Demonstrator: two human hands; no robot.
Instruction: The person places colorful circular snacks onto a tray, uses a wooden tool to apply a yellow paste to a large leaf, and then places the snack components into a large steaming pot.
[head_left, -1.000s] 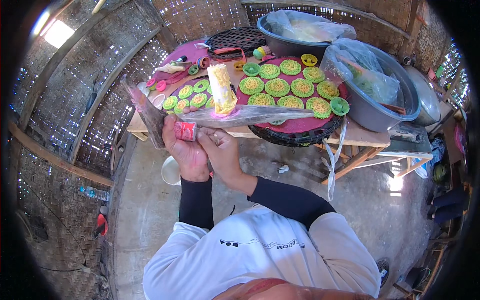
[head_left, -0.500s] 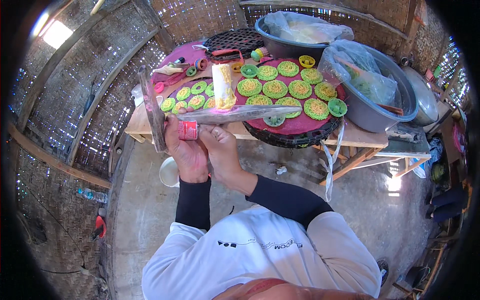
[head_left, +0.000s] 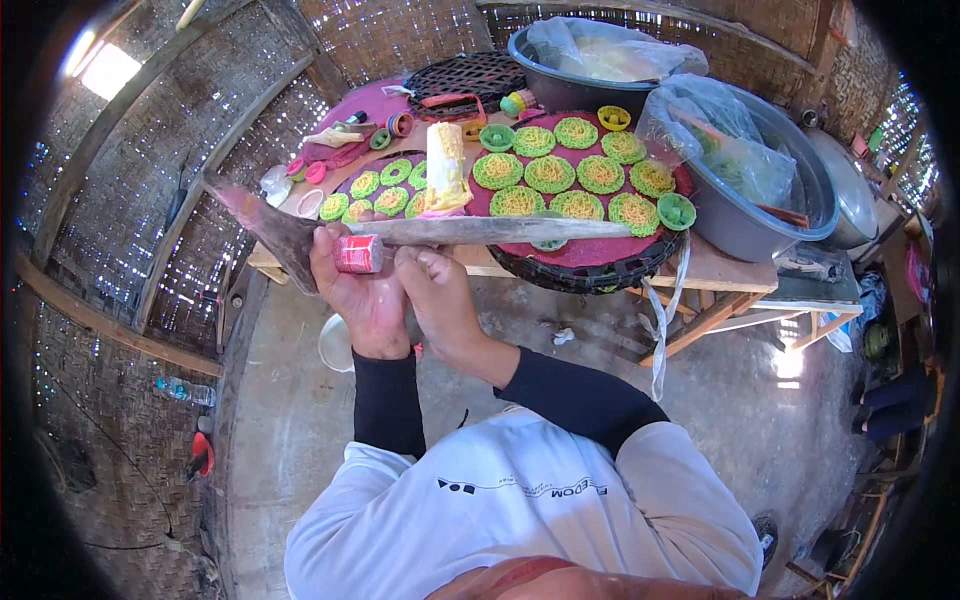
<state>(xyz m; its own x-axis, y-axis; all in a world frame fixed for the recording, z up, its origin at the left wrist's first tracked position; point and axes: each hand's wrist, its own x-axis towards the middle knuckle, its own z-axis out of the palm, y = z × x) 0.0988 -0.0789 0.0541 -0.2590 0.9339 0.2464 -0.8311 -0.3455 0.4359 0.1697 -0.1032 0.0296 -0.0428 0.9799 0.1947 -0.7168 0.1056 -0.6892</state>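
Note:
Above the table's near edge, my left hand (head_left: 365,305) is closed around a wooden press-like tool with a long grey bar (head_left: 500,231) and a dark slanting crosspiece (head_left: 268,232). A white cylinder (head_left: 445,165) smeared with yellow dough stands up from it. Against my left palm rests a small cylinder with a red-and-white label (head_left: 358,254). My right hand (head_left: 440,300) is closed just under the bar, beside the left; what its curled fingers hold is hidden. Beyond the bar lie green-and-yellow noodle-like dough rounds (head_left: 549,174) on a pink cloth over a round black basket (head_left: 590,277).
Two large grey basins (head_left: 760,225) with plastic bags stand at the right and back right. Small green cups (head_left: 676,212) sit among the rounds. A black lattice basket (head_left: 465,80) is at the back of the wooden table (head_left: 735,275). White strips (head_left: 660,330) hang off the front.
The tool has turned in my hands: its crosspiece now slants to the upper left, and the bar reaches farther right. The red-labelled cylinder has shifted slightly left and up with my left hand.

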